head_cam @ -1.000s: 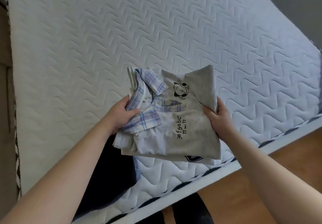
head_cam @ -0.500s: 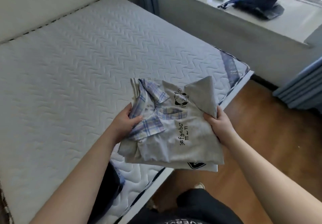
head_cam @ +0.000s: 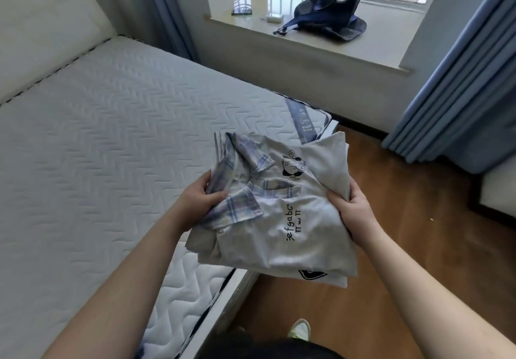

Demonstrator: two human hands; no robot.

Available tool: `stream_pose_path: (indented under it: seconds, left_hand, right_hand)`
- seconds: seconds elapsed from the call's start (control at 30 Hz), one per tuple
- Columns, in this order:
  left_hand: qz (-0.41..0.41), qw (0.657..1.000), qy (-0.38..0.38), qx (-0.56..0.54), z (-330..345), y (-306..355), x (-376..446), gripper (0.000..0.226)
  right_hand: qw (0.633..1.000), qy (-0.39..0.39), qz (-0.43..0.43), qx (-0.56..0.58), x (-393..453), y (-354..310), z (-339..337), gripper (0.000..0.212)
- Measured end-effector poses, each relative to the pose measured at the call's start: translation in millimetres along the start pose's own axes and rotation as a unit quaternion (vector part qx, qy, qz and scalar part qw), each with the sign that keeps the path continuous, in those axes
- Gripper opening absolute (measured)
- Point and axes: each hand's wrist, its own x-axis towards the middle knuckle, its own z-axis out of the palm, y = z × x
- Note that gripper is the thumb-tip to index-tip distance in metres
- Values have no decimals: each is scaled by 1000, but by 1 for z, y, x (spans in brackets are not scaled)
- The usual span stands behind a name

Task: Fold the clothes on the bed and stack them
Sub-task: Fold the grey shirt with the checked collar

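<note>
single head-worn wide-angle view, looking forward and down from standing height; close on both hands, bed (head_cam: 92,146) at left, window sill (head_cam: 301,43) far ahead (edges curved by lens).

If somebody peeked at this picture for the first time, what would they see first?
First, the stack of folded clothes in the middle, with a grey shirt showing a cartoon drawing on top. The left hand and the right hand grip it by its sides, over the edge of the white mattress. Next, the dark blue bag on the windowsill, at the top.
</note>
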Motion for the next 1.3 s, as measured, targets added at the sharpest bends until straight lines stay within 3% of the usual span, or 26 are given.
stream_pose_path:
  seconds: [0.5, 0.87, 1.3]
  left_hand:
    - [-5, 1000, -21, -8, 57, 23, 156, 34]
    - [-1, 997, -47, 59, 84, 58, 291, 30]
    - [-56, 991, 36, 115, 125, 96, 405, 40]
  right_hand:
    - [996, 63, 0, -56, 134, -6, -57, 55]
    - [992, 102, 3, -77, 236, -33, -87, 43]
    - [998, 11, 28, -62, 397, -57, -129, 46]
